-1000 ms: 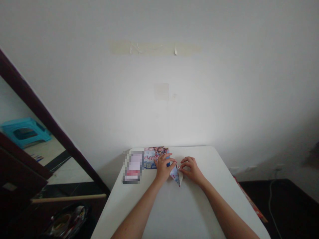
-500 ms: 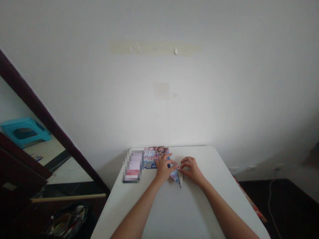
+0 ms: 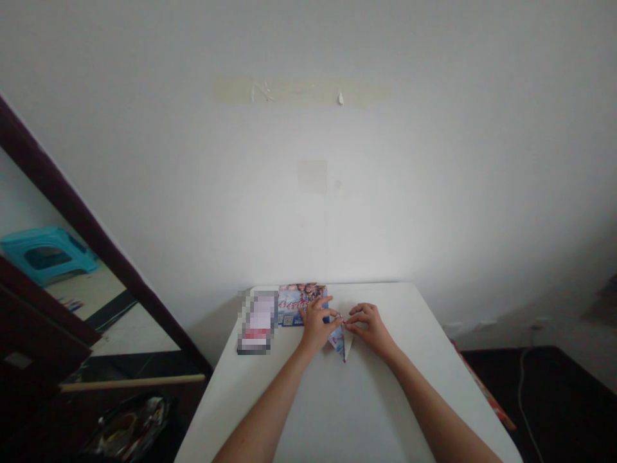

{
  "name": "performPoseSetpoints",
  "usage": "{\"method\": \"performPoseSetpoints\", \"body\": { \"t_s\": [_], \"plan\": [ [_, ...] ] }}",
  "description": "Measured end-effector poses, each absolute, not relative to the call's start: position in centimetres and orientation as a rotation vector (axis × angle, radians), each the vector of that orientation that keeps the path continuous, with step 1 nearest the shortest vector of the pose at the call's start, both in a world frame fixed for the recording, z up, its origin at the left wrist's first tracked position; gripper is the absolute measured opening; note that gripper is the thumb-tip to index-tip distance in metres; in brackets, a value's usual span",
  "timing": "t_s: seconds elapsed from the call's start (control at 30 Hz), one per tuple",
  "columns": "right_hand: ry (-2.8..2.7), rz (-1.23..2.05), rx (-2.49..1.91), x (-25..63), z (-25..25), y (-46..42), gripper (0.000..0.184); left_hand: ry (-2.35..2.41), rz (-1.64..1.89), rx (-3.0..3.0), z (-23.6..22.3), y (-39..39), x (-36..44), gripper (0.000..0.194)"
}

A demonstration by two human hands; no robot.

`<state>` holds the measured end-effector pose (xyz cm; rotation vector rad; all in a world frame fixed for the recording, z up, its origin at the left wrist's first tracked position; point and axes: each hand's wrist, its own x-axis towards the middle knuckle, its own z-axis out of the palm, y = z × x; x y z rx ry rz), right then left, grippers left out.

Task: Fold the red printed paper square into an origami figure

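Note:
A small piece of folded printed paper, bluish with a white side and a point toward me, is between my hands on the white table. My left hand pinches its upper left part with thumb and index finger, the other fingers spread. With thumb and forefinger, my right hand grips the upper right edge. The fingertips nearly meet at the top of the paper and hide part of it. Behind my left hand lies a colourful printed leaflet, partly covered by the fingers.
Left of the leaflet lies a pixelated flat object, perhaps a phone. The table's back edge meets a white wall. A mirror at the left shows a blue stool. An open black bag sits at lower left.
The paper's lower point has swung slightly left, and more of the white side shows. My right fingertips have shifted a little left, closer to my left fingers.

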<state>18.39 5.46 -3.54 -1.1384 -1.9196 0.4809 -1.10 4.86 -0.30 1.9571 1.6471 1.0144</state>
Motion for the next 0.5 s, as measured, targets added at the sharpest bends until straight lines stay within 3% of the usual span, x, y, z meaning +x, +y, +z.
{"method": "performPoseSetpoints", "body": {
  "t_s": [0.5],
  "plan": [
    [-1.886,0.486,-1.143,18.03,-3.37,5.18,0.015,1.68,1.013,2.007,-0.27,4.72,-0.9,0.002]
  ]
}}
